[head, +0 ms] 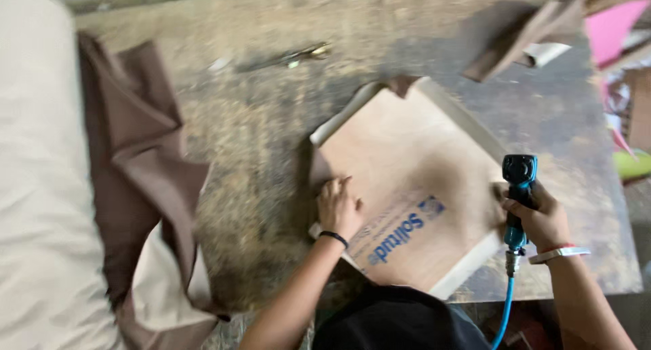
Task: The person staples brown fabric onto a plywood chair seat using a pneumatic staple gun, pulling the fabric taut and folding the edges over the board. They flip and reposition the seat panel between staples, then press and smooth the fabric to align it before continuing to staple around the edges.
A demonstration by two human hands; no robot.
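Observation:
A square plywood panel (413,167) with a pale padded edge lies tilted on the worn workbench (271,119). My left hand (338,206) presses flat on the panel's left edge, where brown fabric is folded over. My right hand (541,218) grips a blue and black pneumatic staple gun (519,187) held upright at the panel's right edge. A blue air hose (504,316) hangs down from the gun. A black band sits on my left wrist and a white one on my right.
Brown fabric (142,167) and cream fabric (41,187) lie heaped at the left. Another brown fabric piece (522,38) lies at the back right, with pink and green items (617,24) beyond. A small metal tool (305,53) rests at the back.

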